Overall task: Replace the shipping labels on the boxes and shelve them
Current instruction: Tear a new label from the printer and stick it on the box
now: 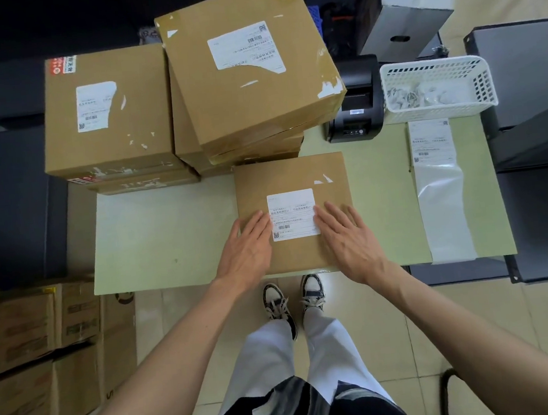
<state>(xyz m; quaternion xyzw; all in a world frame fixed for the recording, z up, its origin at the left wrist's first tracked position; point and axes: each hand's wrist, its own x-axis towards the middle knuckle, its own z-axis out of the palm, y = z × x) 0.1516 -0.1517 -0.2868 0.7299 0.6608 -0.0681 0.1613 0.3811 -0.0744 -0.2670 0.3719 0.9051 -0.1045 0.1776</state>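
Note:
A flat brown box lies at the front of the pale green table, with a clean white shipping label on its top. My left hand lies flat on the box at the label's left edge, fingers straight. My right hand lies flat at the label's right edge, fingers spread. Behind stand stacked brown boxes: one at the left and a tilted one on top, both with torn old labels. A strip of printed labels lies on the table's right side.
A black label printer stands behind the box, beside a white plastic basket holding crumpled paper scraps. Dark shelving stands at the right. Several cartons are stacked on the floor at the left. My feet are under the table's front edge.

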